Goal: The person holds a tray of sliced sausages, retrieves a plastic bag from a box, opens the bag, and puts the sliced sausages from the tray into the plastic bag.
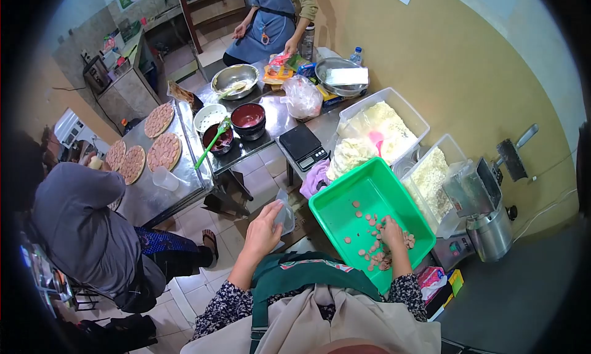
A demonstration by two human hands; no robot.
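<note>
Your right hand [390,232], curled, hold unclear, meets the sausage slices [377,258]; your left hand [262,232] grips a cup [285,215] left of the tub [389,191].

Slices [372,256] at the right hand [392,232] pinkish brown, tub [383,191] around them green, cup [285,215] in the left hand [263,232] translucent, sleeves [223,311] behind both hands dark with pale speckles, apron [277,273] between them dark green.

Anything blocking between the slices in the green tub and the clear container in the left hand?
Yes: the green tub's left wall stands between the slices and the clear container outside it, in the left hand. Nothing else visible.
</note>
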